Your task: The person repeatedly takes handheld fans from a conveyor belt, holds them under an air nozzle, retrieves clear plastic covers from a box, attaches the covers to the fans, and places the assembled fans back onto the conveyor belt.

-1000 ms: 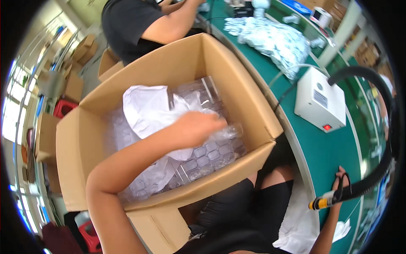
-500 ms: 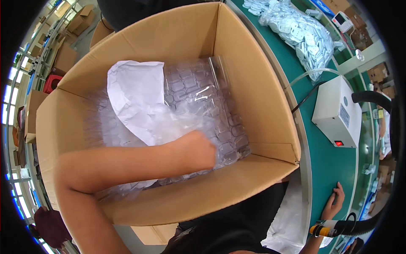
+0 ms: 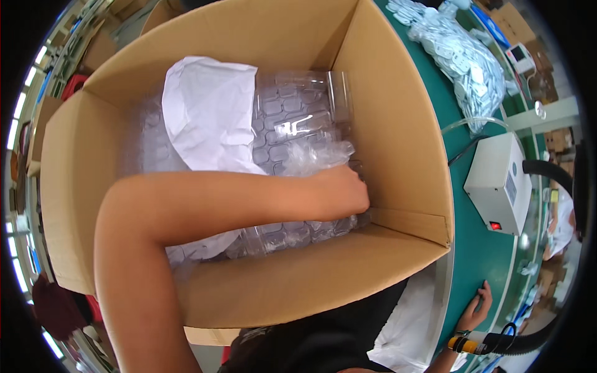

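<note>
My left hand [image 3: 343,193] is closed inside a large cardboard box [image 3: 398,118], near its right wall, with the forearm crossing the box from the left. Crumpled clear plastic film [image 3: 316,156] bunches out above the fist. Under it lie clear plastic trays [image 3: 283,105] with rows of rounded pockets. A creased sheet of white paper [image 3: 208,115] covers part of the trays, left of the middle. My right hand [image 3: 476,311] rests on the green tabletop at the lower right, fingers apart, beside a black hose with a yellow end [image 3: 463,344].
Right of the box, a white machine [image 3: 497,183] with a red switch and black hose stands on the green table [image 3: 476,261]. A clear bag of pale blue parts [image 3: 466,62] lies at the far right. White plastic [image 3: 404,329] hangs beneath the table edge.
My left hand has moved right toward the box's right wall, and the crumpled film has shifted with it. My right hand stays on the table.
</note>
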A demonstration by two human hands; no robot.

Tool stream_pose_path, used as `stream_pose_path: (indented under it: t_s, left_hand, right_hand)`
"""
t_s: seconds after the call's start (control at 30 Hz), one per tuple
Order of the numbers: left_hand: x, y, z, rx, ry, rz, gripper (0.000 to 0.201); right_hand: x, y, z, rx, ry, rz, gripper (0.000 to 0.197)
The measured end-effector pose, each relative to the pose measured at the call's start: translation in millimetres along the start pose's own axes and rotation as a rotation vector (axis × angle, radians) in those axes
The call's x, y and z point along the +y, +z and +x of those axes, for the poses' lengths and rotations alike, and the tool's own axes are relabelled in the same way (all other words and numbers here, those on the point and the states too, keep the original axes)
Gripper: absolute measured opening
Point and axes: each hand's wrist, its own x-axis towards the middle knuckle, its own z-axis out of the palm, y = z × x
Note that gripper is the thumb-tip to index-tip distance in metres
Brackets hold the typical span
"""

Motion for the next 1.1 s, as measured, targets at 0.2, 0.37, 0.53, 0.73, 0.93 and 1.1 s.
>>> stream_pose_path:
  t_s: [0.2,0.37,0.53,0.73,0.93,1.1]
  left_hand:
    - [-0.1,-25.3,-8.8,-0.023,0.018,-0.054,0.008]
    - [1.9,-28.1,-0.9,-0.141,-0.07,-0.116,0.013]
    - [1.2,-30.4,-5.2,0.082,-0.066,-0.254,0.012]
    - [-7.8,-59.9,-29.9,0.326,-0.033,-0.62,0.017]
    - [3.9,-69.1,-41.3,-0.097,0.063,-0.122,0.015]
    - [20.8,2.8,-13.2,-0.163,0.095,-0.037,0.011]
  right_hand:
    - [-19.3,-1.8,3.0,0.036,0.019,0.005,0.017]
    - [-19.3,0.2,4.4,0.024,0.025,-0.003,0.017]
    - [-14.8,-0.9,4.0,0.019,0.02,-0.026,0.018]
    - [-17.7,0.0,3.7,-0.001,0.038,-0.039,0.017]
    - [-18.3,-1.0,2.2,0.021,0.042,-0.026,0.017]
    - [-17.6,-0.8,4.7,0.003,0.045,-0.01,0.016]
